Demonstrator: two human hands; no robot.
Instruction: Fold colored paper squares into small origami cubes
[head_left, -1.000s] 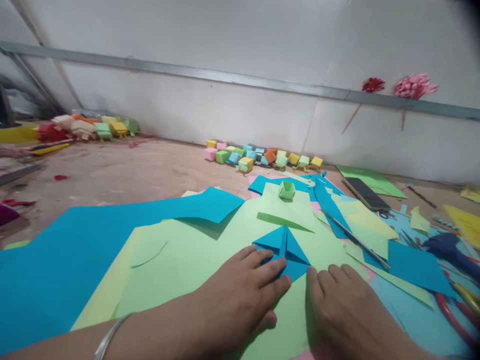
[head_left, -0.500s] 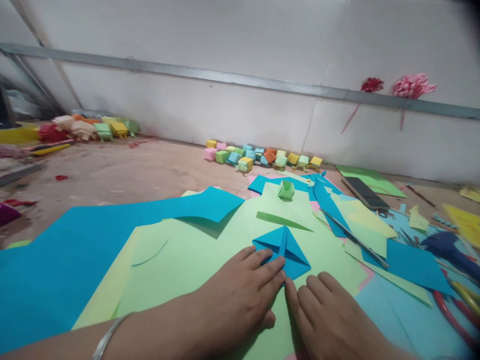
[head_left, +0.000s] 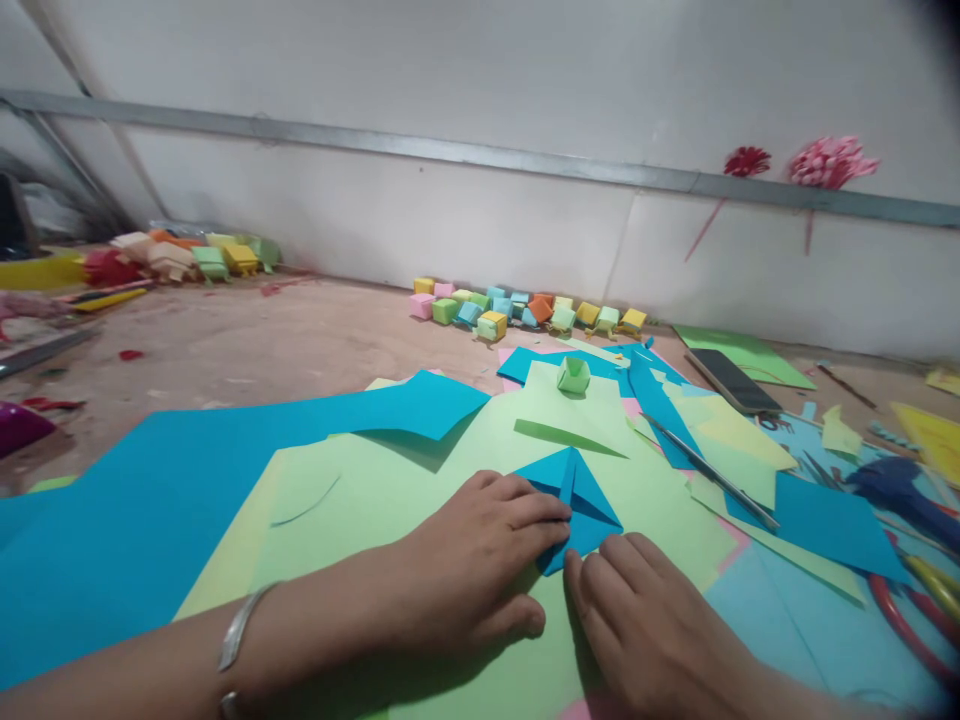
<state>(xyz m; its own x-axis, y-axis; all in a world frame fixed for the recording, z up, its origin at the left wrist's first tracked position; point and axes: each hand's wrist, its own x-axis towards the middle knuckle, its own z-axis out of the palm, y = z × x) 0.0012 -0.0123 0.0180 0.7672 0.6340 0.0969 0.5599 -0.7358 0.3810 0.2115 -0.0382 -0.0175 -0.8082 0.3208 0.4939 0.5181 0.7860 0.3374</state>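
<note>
A small blue paper (head_left: 579, 532), folded to a diamond shape with a raised ridge and open flaps, lies on light green sheets (head_left: 420, 500). My left hand (head_left: 480, 560) rests flat on its left side, fingers stretched and thumb apart, covering that corner. At the lower right edge, my right hand (head_left: 637, 620) has its fingers curled in, with the index fingertip pressed on the paper near the bottom corner. Whether the right thumb is under the edge is hidden. Beyond the folded piece stands a small light green paper box (head_left: 574, 375).
Large blue sheets (head_left: 210, 480) spread left. Tweezers (head_left: 712, 470), a phone (head_left: 731, 380), paper scraps and red-handled scissors (head_left: 904, 615) lie right. Several small coloured paper boxes (head_left: 491, 325) line the wall; more folded boxes (head_left: 210, 262) sit far left.
My left hand has shifted slightly left and its thumb is now spread out. My right hand has moved slightly up along the folded paper's lower edge, its fingers more curled.
</note>
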